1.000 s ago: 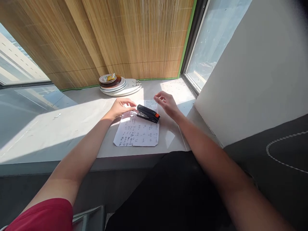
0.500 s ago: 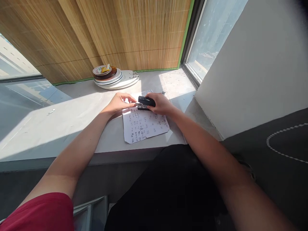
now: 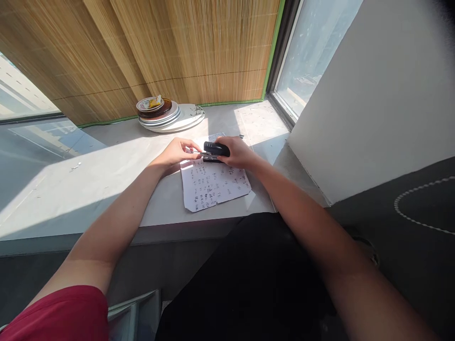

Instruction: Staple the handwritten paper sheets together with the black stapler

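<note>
A black stapler [image 3: 216,149] is held over a sheet of handwritten paper [image 3: 215,187] on the pale ledge. My right hand [image 3: 236,151] is closed around its rear end, with the top arm lifted away from the base and the silvery metal rail showing between them. From the left, my left hand [image 3: 181,152] pinches at the rail's front end with thumb and fingers. Any small piece between those fingertips is too tiny to make out. Part of another printed sheet [image 3: 216,136] shows behind the stapler.
Stacked plates [image 3: 159,113] stand at the back of the ledge [image 3: 88,189], against a bamboo blind [image 3: 177,47]. A small dark object [image 3: 241,136] lies beyond my right hand. White scraps [image 3: 76,166] are at the left. A wall [image 3: 373,94] borders the right side.
My left fingertips have shifted slightly toward the stapler, and the gap between thumb and index finger looks a little wider. The right hand, stapler and paper stay nearly in place.
</note>
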The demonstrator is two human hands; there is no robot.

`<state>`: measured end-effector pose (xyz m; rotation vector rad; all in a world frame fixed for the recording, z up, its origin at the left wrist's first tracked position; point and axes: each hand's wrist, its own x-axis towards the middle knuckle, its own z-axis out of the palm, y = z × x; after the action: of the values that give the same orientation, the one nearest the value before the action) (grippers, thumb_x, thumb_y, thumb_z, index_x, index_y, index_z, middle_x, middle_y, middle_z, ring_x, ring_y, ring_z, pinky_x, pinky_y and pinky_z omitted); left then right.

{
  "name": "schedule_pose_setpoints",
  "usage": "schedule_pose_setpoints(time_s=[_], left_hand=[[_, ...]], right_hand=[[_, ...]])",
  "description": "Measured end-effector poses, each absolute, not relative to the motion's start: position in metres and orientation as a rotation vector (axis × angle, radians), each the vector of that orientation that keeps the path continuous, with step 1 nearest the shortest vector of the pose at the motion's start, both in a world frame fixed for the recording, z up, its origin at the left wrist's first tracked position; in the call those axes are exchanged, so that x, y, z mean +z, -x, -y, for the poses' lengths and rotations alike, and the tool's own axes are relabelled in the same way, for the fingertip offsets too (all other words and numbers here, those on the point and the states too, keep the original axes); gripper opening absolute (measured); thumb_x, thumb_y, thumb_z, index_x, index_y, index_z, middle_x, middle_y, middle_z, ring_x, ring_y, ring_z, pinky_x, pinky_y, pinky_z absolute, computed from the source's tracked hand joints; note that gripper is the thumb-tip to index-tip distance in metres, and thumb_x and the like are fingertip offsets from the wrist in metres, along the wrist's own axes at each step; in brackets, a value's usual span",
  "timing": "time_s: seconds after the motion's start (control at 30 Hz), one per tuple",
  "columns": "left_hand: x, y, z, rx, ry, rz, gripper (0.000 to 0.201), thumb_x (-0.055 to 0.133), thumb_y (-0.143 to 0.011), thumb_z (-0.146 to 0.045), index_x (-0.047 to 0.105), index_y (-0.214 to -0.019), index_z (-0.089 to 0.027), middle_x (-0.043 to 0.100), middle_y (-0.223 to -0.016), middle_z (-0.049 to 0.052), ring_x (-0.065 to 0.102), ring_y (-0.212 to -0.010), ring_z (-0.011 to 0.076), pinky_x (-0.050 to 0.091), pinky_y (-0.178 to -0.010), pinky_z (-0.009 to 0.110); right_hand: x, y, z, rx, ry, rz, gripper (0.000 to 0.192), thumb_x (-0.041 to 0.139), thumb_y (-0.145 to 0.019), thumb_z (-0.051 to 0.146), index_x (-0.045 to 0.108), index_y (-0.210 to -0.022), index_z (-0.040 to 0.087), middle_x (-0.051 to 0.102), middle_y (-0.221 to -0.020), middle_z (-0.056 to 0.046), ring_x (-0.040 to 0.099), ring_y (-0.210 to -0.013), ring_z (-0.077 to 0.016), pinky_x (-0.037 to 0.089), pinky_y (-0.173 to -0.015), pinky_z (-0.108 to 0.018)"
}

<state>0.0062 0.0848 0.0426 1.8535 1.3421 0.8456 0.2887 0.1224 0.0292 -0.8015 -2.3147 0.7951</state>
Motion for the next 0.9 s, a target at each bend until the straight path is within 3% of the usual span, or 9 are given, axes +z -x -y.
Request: schedule_pose_setpoints(time_s=[0.17,0.4,0.57,0.7,0.9], left_hand=[[0.043,-0.001,-0.088,0.802,-1.901,-1.357,0.03,0.096,-0.072,-0.05,0.088,-0.09,-0.029,0.081,-0.093,0.009,0.065,-0.085,0.0276,0.051,-0.078,0.043],[0.047,0.016,-0.086,0.818,-1.984,-1.37,0.029,0.097,-0.074,-0.049,0.091,-0.093,-0.028,0.081,-0.086,0.008,0.059,-0.071,0.0221,0.052,-0.071,0.042],[0.049,0.012,-0.079,0.917,-1.967,-1.359,0.021,0.095,-0.074,-0.042,0.091,-0.09,-0.03,0.082,-0.091,0.009,0.066,-0.084,0.0272,0.054,-0.08,0.046],[0.05,-0.007,-0.075,1.038,-1.943,-1.276,0.025,0.094,-0.071,-0.034,0.089,-0.096,-0.031,0.079,-0.096,0.008,0.066,-0.094,0.0284,0.054,-0.086,0.047],[0.053,-0.024,-0.074,1.047,-1.953,-1.281,0.026,0.092,-0.068,-0.034,0.085,-0.092,-0.026,0.075,-0.095,0.007,0.064,-0.097,0.0297,0.052,-0.08,0.043]], right_hand=[[0.026,-0.289,-0.125,0.813,0.778,2.286,0.03,0.08,-0.083,0.023,0.072,-0.111,0.025,0.073,-0.107,-0.006,0.066,-0.101,-0.0278,0.051,-0.088,-0.043],[0.025,-0.29,-0.128,0.843,0.848,2.219,0.03,0.083,-0.08,0.024,0.076,-0.108,0.024,0.075,-0.103,-0.006,0.067,-0.1,-0.0284,0.053,-0.089,-0.043],[0.032,-0.294,-0.125,0.872,0.825,2.141,0.031,0.087,-0.076,0.032,0.078,-0.104,0.023,0.076,-0.103,-0.006,0.067,-0.101,-0.0288,0.053,-0.089,-0.043],[0.04,-0.291,-0.115,0.941,0.669,2.122,0.03,0.084,-0.079,0.035,0.078,-0.107,0.024,0.075,-0.104,-0.005,0.065,-0.099,-0.025,0.051,-0.088,-0.041],[0.04,-0.279,-0.105,0.967,0.586,2.137,0.03,0.082,-0.081,0.036,0.076,-0.108,0.025,0.072,-0.105,-0.004,0.061,-0.1,-0.0235,0.048,-0.088,-0.039]])
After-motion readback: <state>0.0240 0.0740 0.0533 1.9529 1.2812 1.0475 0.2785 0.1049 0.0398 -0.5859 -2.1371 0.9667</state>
